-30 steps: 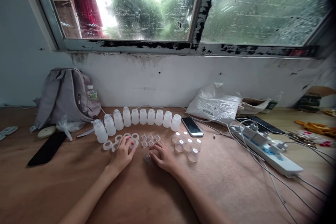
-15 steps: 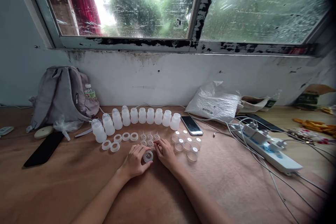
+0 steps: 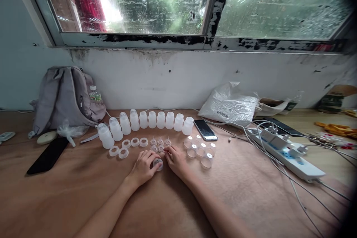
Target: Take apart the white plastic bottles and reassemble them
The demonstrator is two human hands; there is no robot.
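Observation:
My left hand (image 3: 145, 164) is closed around a white bottle collar ring (image 3: 158, 166) with a clear part inside, low over the table; the thumb lies across its near side. My right hand (image 3: 176, 160) rests just to the right, fingers stretched forward and slightly bent, fingertips beside the clear bottle nipples (image 3: 160, 142). No object shows in it. Several white collar rings (image 3: 135, 142) lie left of the nipples. Clear dome caps (image 3: 206, 160) stand in a group on the right. An arc of frosted baby bottles (image 3: 152, 119) stands behind; the leftmost few have clear tops.
A phone (image 3: 205, 130) lies behind the caps. To the right are a power strip (image 3: 290, 160) with chargers and trailing cables, and a silver plastic bag (image 3: 230, 104). On the left sit a grey backpack (image 3: 63, 96), a black flat pouch (image 3: 47, 156) and a round cream object (image 3: 46, 138).
My left thumb has moved up over the collar ring, which now looks tilted. My right hand stays almost in place. The whole view has shifted slightly.

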